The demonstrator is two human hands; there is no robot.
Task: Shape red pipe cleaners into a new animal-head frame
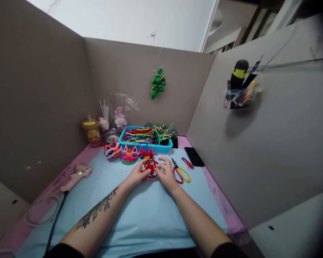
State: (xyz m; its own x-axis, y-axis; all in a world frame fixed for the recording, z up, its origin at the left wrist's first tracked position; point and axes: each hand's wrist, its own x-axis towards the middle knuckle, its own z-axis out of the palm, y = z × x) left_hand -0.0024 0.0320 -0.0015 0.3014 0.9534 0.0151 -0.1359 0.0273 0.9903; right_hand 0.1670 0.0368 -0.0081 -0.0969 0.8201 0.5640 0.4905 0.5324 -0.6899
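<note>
Between my two hands is a red pipe-cleaner piece (151, 168) with bent loops and a denser middle. My left hand (139, 172) pinches its left side. On its right side the fingers of my right hand (164, 173) are closed, thumb against forefinger. Just behind my hands stands a red pipe-cleaner figure (145, 152), partly covered by the held piece. A pink and teal figure (129, 154) and a red, white and purple one (113, 150) are lined up to its left. Scissors (181, 172) with one red and one yellow handle lie right of my right hand.
A blue tray (158, 147) of colourful pipe cleaners stands at the back. A pink glue gun (76, 177) with a cord lies left. Right are a red cutter (187, 163) and a black phone (194, 156). Grey partitions (148, 104) enclose the table; a clear holder (238, 98) hangs right.
</note>
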